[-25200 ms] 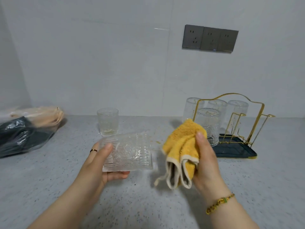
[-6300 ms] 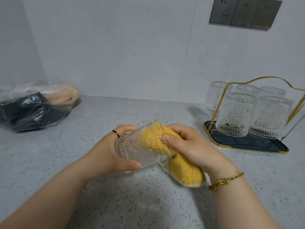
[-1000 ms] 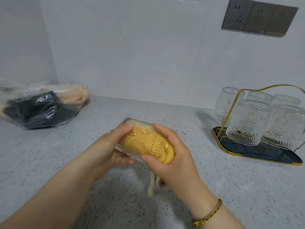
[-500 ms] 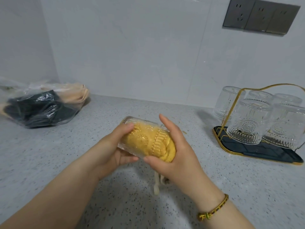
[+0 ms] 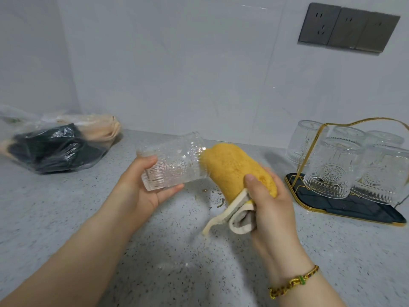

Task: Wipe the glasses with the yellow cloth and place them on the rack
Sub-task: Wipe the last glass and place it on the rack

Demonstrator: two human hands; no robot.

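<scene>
You've drawn the yellow cloth (image 5: 234, 171) out of the glass (image 5: 174, 165) since half a second ago, and the two now sit end to end instead of one inside the other.

Closest to you, a beaded bracelet (image 5: 292, 282) circles your right wrist. Above it your right hand (image 5: 270, 207) is wrapped round the bunched cloth, thumb pressed on its near face and fingers curled behind; a cream-edged corner hangs loose below your palm.

Your left hand (image 5: 141, 189) grips the glass just left of that, thumb over the top, fingers curled underneath. The glass is off the counter and lies on its side, tilted a little, its right end towards the cloth; the cloth's rounded tip is right at that end, and I can't tell whether it touches.

Under both hands runs the speckled grey countertop (image 5: 88, 218), with a wet sheen and a few glints just below the cloth.

Further back on your right, well apart from your hands, stands the rack (image 5: 309, 151): a gold wire frame on a dark tray (image 5: 345, 209) edged in gold. I count five patterned glasses (image 5: 332, 171) upside down on it, two in front and three behind.

Far left, at the counter's back edge, lies a clear plastic bag (image 5: 55, 147) with something dark and something pale orange inside.

Behind everything is the white tiled wall (image 5: 177, 63); up at the top right is a row of dark grey sockets (image 5: 347, 27).
</scene>
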